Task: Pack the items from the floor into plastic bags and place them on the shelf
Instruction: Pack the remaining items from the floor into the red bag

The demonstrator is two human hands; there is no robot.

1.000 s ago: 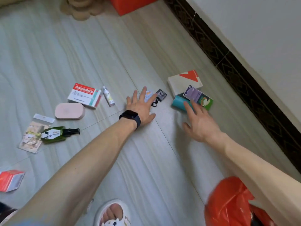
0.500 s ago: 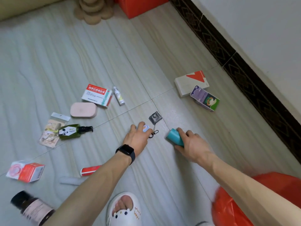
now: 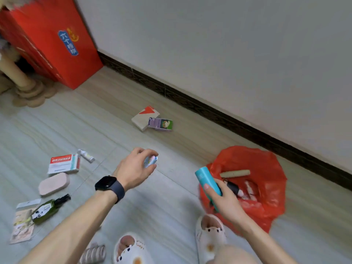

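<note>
The right hand [image 3: 227, 199] grips a blue tube [image 3: 207, 180] over the edge of the open red bag [image 3: 266, 164]. The left hand [image 3: 134, 169] curls round a small pale thing [image 3: 150, 161]. A big red box [image 3: 43, 54] has a blue label [image 3: 69, 42] with blurry Chinese words.

Far left, the tall red box [image 3: 57, 44] shows a blue label with pale characters, probably 六个核桃. Near left, the white medicine box [image 3: 63, 164] has a red band of white characters, too blurred to read.
</note>
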